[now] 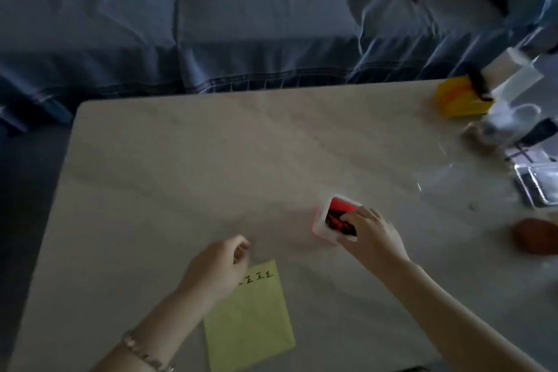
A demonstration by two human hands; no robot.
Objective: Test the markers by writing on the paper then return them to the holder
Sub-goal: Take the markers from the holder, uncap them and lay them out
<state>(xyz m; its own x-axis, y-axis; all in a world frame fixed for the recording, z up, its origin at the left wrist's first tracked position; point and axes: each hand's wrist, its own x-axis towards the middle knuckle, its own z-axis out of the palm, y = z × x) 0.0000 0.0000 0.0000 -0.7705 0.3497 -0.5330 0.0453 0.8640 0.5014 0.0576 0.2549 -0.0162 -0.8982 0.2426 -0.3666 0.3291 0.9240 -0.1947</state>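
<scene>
A yellow-green paper [250,320] lies near the front edge of the pale table [211,160], with a few black marks written along its top edge. My left hand [217,266] hovers over the paper's top left corner, fingers curled in, with nothing visible in it. To the right stands a white holder [320,220] with a red inside, and dark markers [338,220] lie in it. My right hand [373,234] reaches into the holder from the near right, its fingertips closed on one of the markers. The hand hides the holder's near corner.
At the table's right edge stand a yellow box [462,100] with a black object on it, clear containers [507,124], a foil tray [537,187] and a brown round object [534,235]. A blue sofa [241,24] runs along the far edge.
</scene>
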